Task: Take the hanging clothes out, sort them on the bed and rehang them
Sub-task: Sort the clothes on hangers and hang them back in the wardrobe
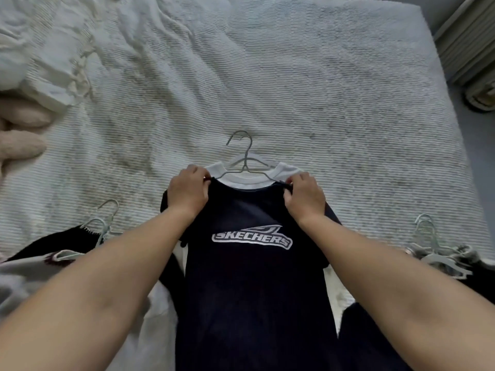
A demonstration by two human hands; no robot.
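On white ribbed bedspread (294, 84), far left: pale pillows (21, 129), rumpled duvet (53, 44). Lower left: dark-and-white garments (40, 253) on hangers (101, 226). Centre: left hand (188, 191) pinches left shoulder of navy Skechers T-shirt (249, 277), right hand (304, 198) pinches right shoulder; shirt lies flat, logo up, over white T-shirt (249, 179) with hangers. Their two hooks (242, 145) point away. Lower right: more hangers with garments (439, 253). Far right: folded bedding (471, 44) beside bed.
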